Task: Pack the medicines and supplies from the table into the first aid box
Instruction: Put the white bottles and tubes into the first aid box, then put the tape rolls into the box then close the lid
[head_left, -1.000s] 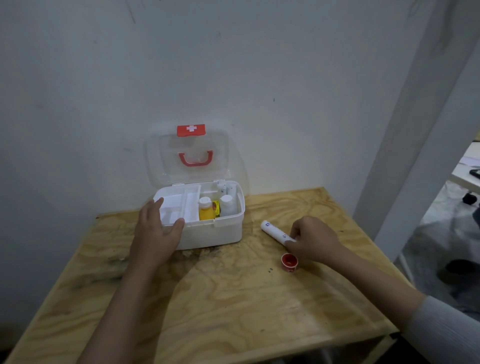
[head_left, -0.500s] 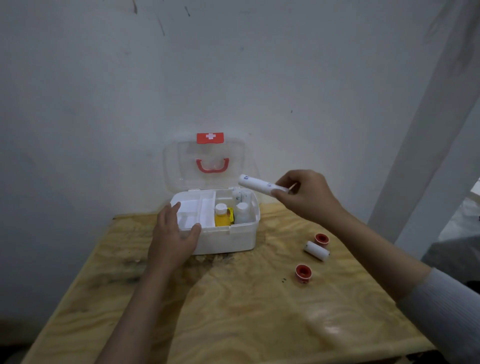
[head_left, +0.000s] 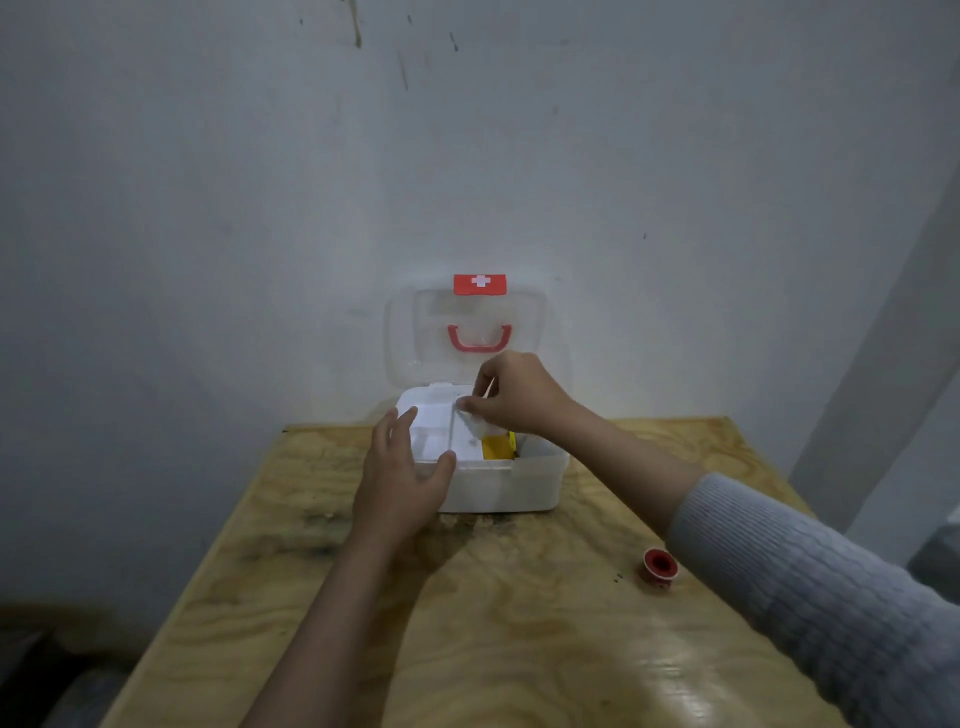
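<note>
The white first aid box (head_left: 498, 486) stands open at the back of the wooden table (head_left: 467, 623), its clear lid with a red handle (head_left: 479, 339) leaning on the wall. My left hand (head_left: 402, 478) grips the box's front left corner. My right hand (head_left: 511, 397) is over the box's inner tray, fingers closed on a white tube (head_left: 475, 423) angled down into it. A yellow bottle (head_left: 497, 447) shows inside, under that hand. A red tape roll (head_left: 660, 566) lies on the table, right of the box.
A pale wall rises right behind the box. A white pillar (head_left: 883, 338) stands at the right past the table's edge. My right sleeve (head_left: 810, 587) hides part of the table's right side.
My right hand has carried the white tube from above the table down into the open box. The left hand stays on the box. A second roll and small white tube are hidden now.
</note>
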